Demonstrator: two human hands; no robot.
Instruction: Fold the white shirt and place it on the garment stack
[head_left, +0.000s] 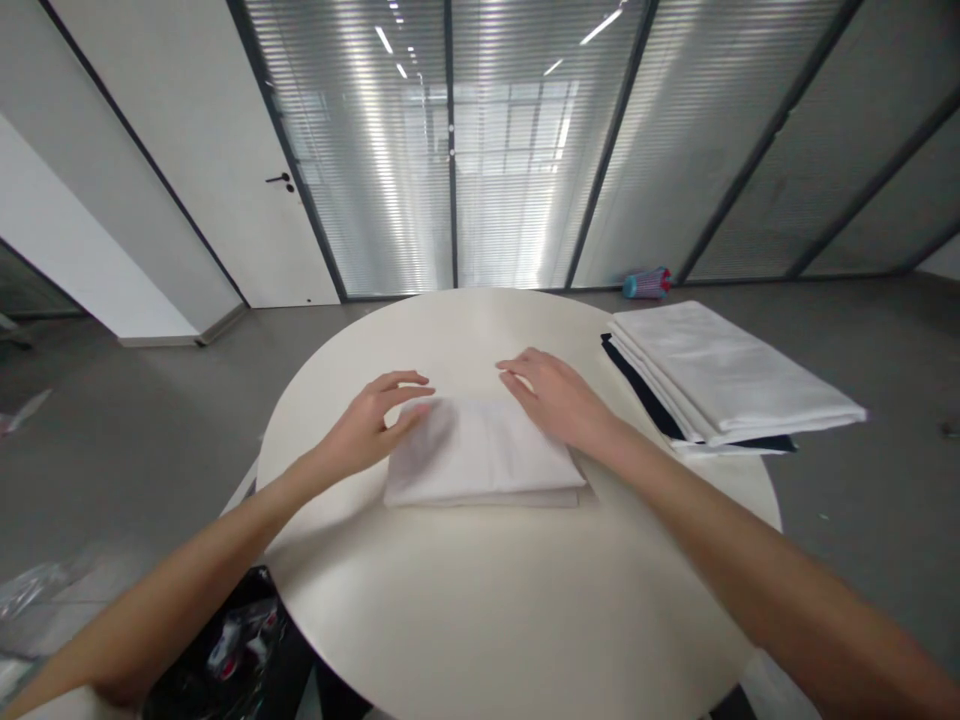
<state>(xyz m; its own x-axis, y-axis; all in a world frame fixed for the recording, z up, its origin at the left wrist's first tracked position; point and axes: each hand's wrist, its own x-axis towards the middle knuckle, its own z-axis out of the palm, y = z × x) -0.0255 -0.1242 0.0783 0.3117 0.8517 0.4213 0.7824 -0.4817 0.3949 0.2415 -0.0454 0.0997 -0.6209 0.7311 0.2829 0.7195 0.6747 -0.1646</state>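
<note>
A folded white cloth (487, 455) lies flat in the middle of the round white table (510, 600). At its far left corner is my left hand (382, 415), fingers apart and stretched over the edge, the thumb close above the fabric. My right hand (551, 395) reaches over the far right corner with its fingers extended. Neither hand grips the cloth; whether the fingertips touch it I cannot tell. To the right, a stack of larger folded white cloths (727, 370) with a dark navy cloth (645, 385) among them overhangs the table's edge.
Beneath the table's left side is a black bag or bin (232, 640) with wrappers in it. Clear plastic (37, 590) lies at the far left. A blue and pink bundle (646, 284) sits on the floor by the glass wall. A white door (217, 150) stands back left.
</note>
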